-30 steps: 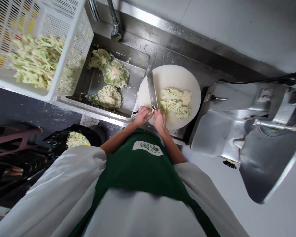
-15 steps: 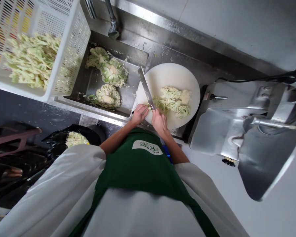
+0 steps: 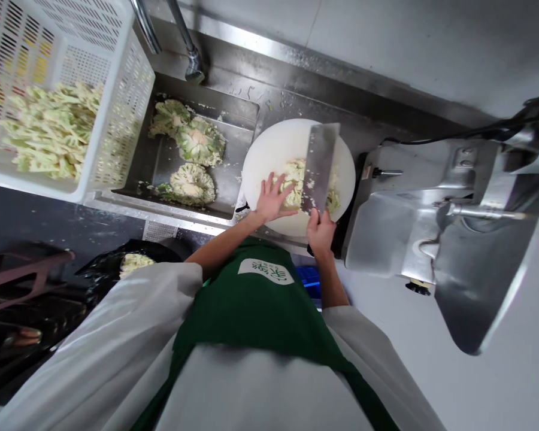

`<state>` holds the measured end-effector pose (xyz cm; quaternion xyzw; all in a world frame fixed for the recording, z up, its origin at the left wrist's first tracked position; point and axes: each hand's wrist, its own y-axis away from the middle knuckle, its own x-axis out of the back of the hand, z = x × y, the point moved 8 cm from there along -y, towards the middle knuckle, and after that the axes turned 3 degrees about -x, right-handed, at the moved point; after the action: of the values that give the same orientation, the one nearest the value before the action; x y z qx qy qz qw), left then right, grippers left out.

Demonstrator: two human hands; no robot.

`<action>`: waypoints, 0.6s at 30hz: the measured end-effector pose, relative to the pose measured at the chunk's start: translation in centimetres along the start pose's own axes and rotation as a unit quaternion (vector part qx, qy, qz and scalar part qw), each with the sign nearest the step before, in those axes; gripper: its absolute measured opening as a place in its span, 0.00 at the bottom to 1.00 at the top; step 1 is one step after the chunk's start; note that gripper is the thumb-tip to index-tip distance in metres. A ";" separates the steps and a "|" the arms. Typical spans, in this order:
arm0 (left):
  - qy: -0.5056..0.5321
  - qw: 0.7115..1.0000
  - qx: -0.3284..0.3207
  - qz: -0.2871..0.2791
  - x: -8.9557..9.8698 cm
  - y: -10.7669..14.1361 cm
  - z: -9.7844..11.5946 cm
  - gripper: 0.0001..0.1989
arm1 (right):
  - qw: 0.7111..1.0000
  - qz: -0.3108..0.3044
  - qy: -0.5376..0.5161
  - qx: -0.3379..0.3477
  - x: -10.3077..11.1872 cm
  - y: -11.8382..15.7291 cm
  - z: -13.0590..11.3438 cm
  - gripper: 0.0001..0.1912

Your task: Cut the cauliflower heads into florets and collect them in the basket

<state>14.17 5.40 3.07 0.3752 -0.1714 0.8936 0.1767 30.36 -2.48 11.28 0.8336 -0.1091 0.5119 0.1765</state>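
Note:
My right hand (image 3: pixel 320 233) grips the handle of a cleaver (image 3: pixel 320 164), whose broad blade lies over the cutting board and hides part of the cauliflower. Cut cauliflower pieces (image 3: pixel 294 175) rest on the round white cutting board (image 3: pixel 269 140), on both sides of the blade. With fingers spread, my left hand (image 3: pixel 272 200) is at the left edge of these pieces; whether it touches them I cannot tell. Small white crumbs stick to the blade.
Left of the board, a steel sink (image 3: pixel 233 179) holds cauliflower heads (image 3: pixel 201 140) beneath a faucet (image 3: pixel 194 69). A white crate (image 3: pixel 137 114) of cut florets stands further left. A metal slicing machine (image 3: pixel 377 233) is at the right. Low at left is a black-lined bin (image 3: pixel 105 263) with scraps.
My right hand has moved right with the cleaver, and the blade has turned broadside over the cauliflower. My left hand has opened and moved right, onto the board area.

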 end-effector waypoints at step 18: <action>-0.074 0.989 -0.033 -0.121 -1.8 -2.4 -0.2 0.24 | 0.979 0.094 -0.118 -0.140 1.0 5.4 10.0 0.21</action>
<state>16.25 7.31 2.04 0.4521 -0.1664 0.8295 0.2826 36.99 -11.50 9.02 0.8411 -0.2772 0.4042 0.2289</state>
